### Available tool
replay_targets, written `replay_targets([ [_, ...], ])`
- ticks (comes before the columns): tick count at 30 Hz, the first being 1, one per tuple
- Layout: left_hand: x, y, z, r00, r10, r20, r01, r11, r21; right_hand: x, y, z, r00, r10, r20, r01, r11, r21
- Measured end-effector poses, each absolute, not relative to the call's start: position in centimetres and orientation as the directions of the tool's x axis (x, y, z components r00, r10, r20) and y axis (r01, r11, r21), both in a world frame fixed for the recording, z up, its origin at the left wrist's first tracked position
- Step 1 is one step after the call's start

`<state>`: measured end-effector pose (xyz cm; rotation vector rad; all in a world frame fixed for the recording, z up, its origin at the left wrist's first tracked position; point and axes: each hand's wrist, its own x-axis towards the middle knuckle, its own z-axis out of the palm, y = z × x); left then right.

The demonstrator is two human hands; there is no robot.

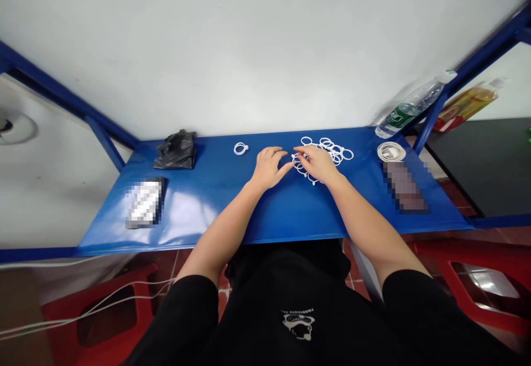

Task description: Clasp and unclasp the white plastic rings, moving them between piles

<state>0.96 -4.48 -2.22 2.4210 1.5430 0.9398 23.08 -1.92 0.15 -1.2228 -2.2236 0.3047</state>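
My left hand (269, 168) is over the blue tabletop (290, 217), its fingers apart and its thumb pointing towards the other hand. Nothing shows in its grasp. My right hand (318, 164) curls over a loose pile of thin white plastic rings (340, 154), several with small round tabs. Its thumb and index finger close in at the pile's left edge, around a white ring; the palm and back of the hand hide part of the pile. Apart from the pile, to the left of my left hand, lies a small white ring bunch (240, 148).
At the left are a crumpled black plastic bag (176, 150) and a blurred flat object (146, 203). On the right lie a coiled white cable (391, 152), another blurred dark object (404, 186) and a leaning water bottle (409, 109). Blue frame bars (103, 139) edge the table.
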Motion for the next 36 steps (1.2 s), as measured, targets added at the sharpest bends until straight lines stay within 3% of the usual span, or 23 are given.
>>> replay_targets([
  [6,0.9,-4.6,-1.9,0.390,0.822,0.414,0.717,-0.554,0.424,22.4,-2.5,0.2,-0.367,0.752,0.547,0.592,0.642,-0.486],
  [10,0.8,-4.3,-1.8,0.445,0.786,0.430,0.667,-0.611,0.426,22.2,-2.5,-0.1,-0.354,0.732,0.583,0.557,0.665,-0.498],
  [17,0.7,-3.9,-2.1,0.401,0.790,0.463,0.654,-0.601,0.460,22.1,-2.8,-0.3,-0.469,0.741,0.481,0.553,0.671,-0.494],
  [26,0.7,-3.9,-2.1,0.436,0.729,0.528,0.588,-0.675,0.447,22.2,-3.0,0.6,-0.497,0.788,0.363,0.562,0.612,-0.557],
  [36,1.3,-4.5,-1.4,0.517,0.713,0.473,0.593,-0.697,0.403,21.9,-2.7,-0.2,-0.476,0.795,0.375,0.483,0.593,-0.644],
])
